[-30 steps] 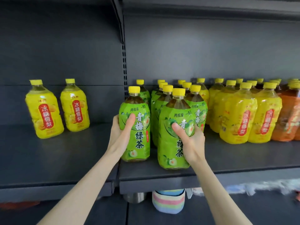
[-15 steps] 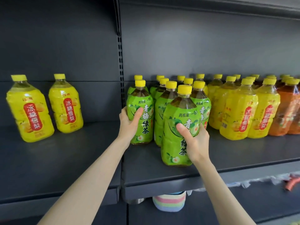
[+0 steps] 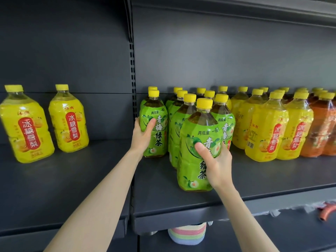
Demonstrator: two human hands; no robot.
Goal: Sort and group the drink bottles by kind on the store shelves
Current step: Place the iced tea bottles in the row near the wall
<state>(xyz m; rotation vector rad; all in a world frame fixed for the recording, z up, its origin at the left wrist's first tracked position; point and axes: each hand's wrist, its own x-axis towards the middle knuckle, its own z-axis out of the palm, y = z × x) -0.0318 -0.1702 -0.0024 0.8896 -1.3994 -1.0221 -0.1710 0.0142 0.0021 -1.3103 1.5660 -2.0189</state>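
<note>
**Both hands on green tea bottles**

2 yellow pear-drink bottles (image 3: 25, 124) stand far left, well apart from the rest. The left hand (image 3: 142, 134) wraps the left green tea bottle (image 3: 158, 113), upright at the cluster's edge. The right hand (image 3: 218, 166) wraps the front green tea bottle (image 3: 198, 128), upright, nearest the shelf (image 3: 181, 206) lip. Rear rows are partly hidden and the orange bottles (image 3: 321, 124) are cut off

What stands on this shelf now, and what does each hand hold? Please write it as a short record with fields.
left grip: holds a green-labelled plastic tea bottle with yellow cap, upright, leftmost of the green group
right grip: holds the frontmost green-labelled tea bottle, upright
far left: two yellow plastic bottles with red labels, standing apart from the rest
right of green group: more yellow bottles, then orange-labelled bottles
surface: dark grey metal shelf
</note>
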